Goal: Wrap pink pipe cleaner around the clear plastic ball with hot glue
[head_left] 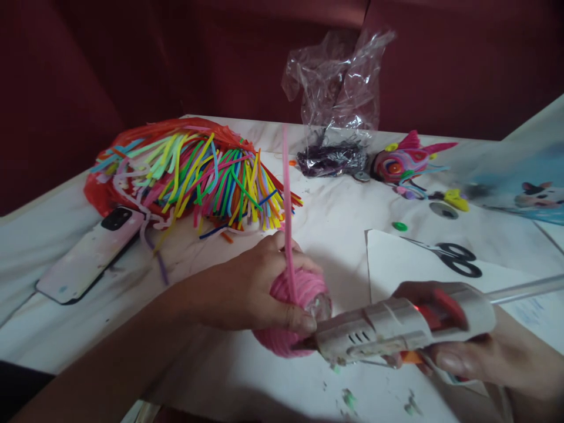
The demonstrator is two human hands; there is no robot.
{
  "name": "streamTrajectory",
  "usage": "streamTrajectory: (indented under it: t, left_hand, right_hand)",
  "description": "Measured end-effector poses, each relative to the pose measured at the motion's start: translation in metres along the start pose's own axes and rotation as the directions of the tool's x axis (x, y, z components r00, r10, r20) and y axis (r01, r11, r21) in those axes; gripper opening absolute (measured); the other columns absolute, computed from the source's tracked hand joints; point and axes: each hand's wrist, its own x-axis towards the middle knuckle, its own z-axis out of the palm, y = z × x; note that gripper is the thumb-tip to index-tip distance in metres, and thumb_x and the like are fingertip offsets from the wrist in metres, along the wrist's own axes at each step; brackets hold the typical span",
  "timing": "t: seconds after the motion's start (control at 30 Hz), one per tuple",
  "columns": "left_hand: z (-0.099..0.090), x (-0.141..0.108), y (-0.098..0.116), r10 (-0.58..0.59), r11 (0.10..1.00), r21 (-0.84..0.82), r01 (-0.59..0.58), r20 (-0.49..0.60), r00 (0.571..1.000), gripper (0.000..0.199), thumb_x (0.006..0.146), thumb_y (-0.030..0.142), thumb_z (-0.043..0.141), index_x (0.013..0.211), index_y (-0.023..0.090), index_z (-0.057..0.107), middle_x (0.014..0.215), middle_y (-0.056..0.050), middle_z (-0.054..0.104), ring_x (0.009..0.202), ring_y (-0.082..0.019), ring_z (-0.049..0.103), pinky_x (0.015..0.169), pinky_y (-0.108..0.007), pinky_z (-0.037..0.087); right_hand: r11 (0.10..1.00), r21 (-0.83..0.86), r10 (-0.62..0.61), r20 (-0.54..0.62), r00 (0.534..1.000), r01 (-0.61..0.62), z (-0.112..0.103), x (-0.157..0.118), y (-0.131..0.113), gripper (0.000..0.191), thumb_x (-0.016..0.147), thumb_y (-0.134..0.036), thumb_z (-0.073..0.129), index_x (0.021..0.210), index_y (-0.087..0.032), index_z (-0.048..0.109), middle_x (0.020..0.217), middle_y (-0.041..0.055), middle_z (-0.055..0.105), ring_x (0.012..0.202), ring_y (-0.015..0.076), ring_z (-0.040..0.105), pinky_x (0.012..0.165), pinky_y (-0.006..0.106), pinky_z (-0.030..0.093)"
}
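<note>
Pink pipe-cleaner-wrapped jar (304,291) sits clamped in the left hand (247,288); right hand (476,352) grips a glue gun (396,332) touching it.

two hands (247,288), one glue gun (396,335); one phone (88,255)

Only the person's two hands and forearms show. The left hand (247,291) and its forearm are bare from fingertips to the lower edge of the view: no ring, watch, bracelet or sleeve is visible. The thumbnail on this hand is short and unpainted, with some dark smudging around the thumb tip. The right hand (480,352) is likewise bare, with no jewellery; its nails are short, plain and slightly glossy. At the lower left corner a dark patch of cloth appears, too little of it showing to tell what garment it is.
</note>
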Motion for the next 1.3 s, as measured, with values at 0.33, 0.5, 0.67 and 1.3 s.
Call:
streamTrajectory:
  t: [0.33, 0.5, 0.67, 1.3]
  left_hand:
    - [0.000, 0.002, -0.007, 0.020, 0.969, -0.246, -0.001, 0.075, 0.997, 0.049, 0.078, 0.042, 0.062, 0.118, 0.017, 0.050, 0.117, -0.009, 0.053, 0.107, -0.024, 0.050, 0.082, -0.028, 0.043]
    - [-0.001, 0.001, -0.012, 0.069, 0.975, -0.215, -0.055, 0.060, 0.996, 0.047, 0.082, 0.043, 0.057, 0.119, 0.016, 0.050, 0.116, -0.009, 0.052, 0.110, -0.025, 0.048, 0.086, -0.029, 0.040]
    - [0.002, -0.001, -0.011, 0.058, 0.973, -0.226, -0.043, 0.060, 0.996, 0.043, 0.081, 0.039, 0.059, 0.117, 0.016, 0.052, 0.115, -0.008, 0.053, 0.109, -0.025, 0.048, 0.087, -0.029, 0.040]
    - [0.001, 0.003, -0.005, 0.066, 0.960, -0.277, -0.037, 0.094, 0.993, 0.040, 0.081, 0.033, 0.061, 0.117, 0.017, 0.054, 0.113, -0.007, 0.057, 0.104, -0.022, 0.053, 0.087, -0.028, 0.040]
  right_hand:
    - [0.998, 0.068, 0.008, 0.026, 1.000, -0.009, -0.002, -0.001, 0.000, 0.030, 0.084, -0.045, 0.070, 0.092, -0.018, 0.061, 0.075, 0.0056, 0.057, 0.060, 0.0124, 0.053, 0.047, 0.011, 0.039]
    - [0.996, 0.073, -0.051, -0.069, 0.996, 0.056, -0.010, -0.011, 0.010, 0.029, 0.084, -0.046, 0.067, 0.094, -0.019, 0.061, 0.079, 0.0079, 0.057, 0.057, 0.0145, 0.054, 0.044, 0.013, 0.039]
    - [0.997, 0.039, -0.066, -0.075, 0.995, 0.069, -0.009, -0.010, 0.008, 0.028, 0.089, -0.043, 0.064, 0.105, -0.021, 0.061, 0.085, 0.0087, 0.058, 0.057, 0.0129, 0.055, 0.041, 0.010, 0.039]
    - [1.000, -0.016, 0.014, -0.095, 0.995, -0.016, -0.003, -0.010, 0.007, 0.031, 0.083, -0.049, 0.068, 0.093, -0.021, 0.062, 0.076, 0.0080, 0.057, 0.052, 0.0131, 0.050, 0.038, 0.011, 0.032]
